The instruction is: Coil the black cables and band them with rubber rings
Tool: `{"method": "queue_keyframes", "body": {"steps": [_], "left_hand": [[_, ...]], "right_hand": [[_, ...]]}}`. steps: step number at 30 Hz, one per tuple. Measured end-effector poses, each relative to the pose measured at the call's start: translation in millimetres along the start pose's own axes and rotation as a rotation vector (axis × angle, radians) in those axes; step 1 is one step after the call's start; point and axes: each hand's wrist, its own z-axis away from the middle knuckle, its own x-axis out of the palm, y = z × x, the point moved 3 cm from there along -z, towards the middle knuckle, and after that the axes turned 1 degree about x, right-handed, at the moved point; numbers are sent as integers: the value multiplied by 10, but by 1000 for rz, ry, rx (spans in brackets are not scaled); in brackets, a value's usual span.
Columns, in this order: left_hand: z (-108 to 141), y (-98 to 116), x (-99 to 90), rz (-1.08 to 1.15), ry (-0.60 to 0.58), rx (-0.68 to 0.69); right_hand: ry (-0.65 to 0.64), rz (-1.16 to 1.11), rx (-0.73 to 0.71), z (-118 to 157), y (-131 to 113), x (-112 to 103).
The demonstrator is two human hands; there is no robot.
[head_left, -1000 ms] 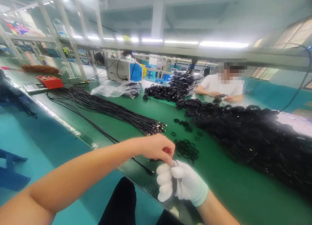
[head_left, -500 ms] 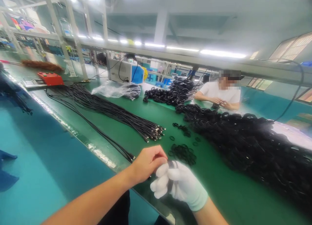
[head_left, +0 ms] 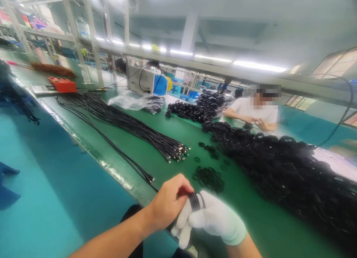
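My right hand [head_left: 213, 217], in a white glove, has its fingers curled around a small coil of black cable [head_left: 194, 201]. A separate thin black band [head_left: 202, 200] crosses the gloved fingers beside the coil. My bare left hand [head_left: 170, 202] is closed at the coil's upper edge, thumb and fingertips pinching there; the pinch itself is partly hidden. Just beyond the hands lies a heap of small black rubber rings [head_left: 208, 178]. Left of it, a few loose cables [head_left: 122, 153] run along the table edge, their plug ends near my left hand.
A long bundle of black cables [head_left: 134, 126] lies on the green table [head_left: 167, 176]. A large pile of coiled cables [head_left: 273, 165] covers the right side. Further back are a red device [head_left: 63, 85], a plastic bag [head_left: 126, 101], a white-blue machine [head_left: 146, 81] and a seated person [head_left: 253, 111].
Both hands have moved slightly down. My gloved hand has turned, so the coil's strands and the thin band show more clearly. The view has shifted a little.
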Motion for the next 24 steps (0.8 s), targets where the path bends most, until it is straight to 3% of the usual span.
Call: {"method": "queue_keyframes", "body": {"steps": [5,9,14,17,20,24], "left_hand": [[63,39,42,-102,-26,208],[127,105,67,-166,29,417],[158,176,75,-202,62,389],[131,235,60,-256,-108,347],[107,281,48,-362,-234,405],[65,312,31,-423,-127,543]], "right_hand": [[-94,3,80,48,-30,55],[-64,-19,59,76,-27,88],[-50,-71,14,100,-19,103],[-31,-15,66,128,-7,81],[6,66,118,144,17,60],[-11,87,79,155,12,121]]}}
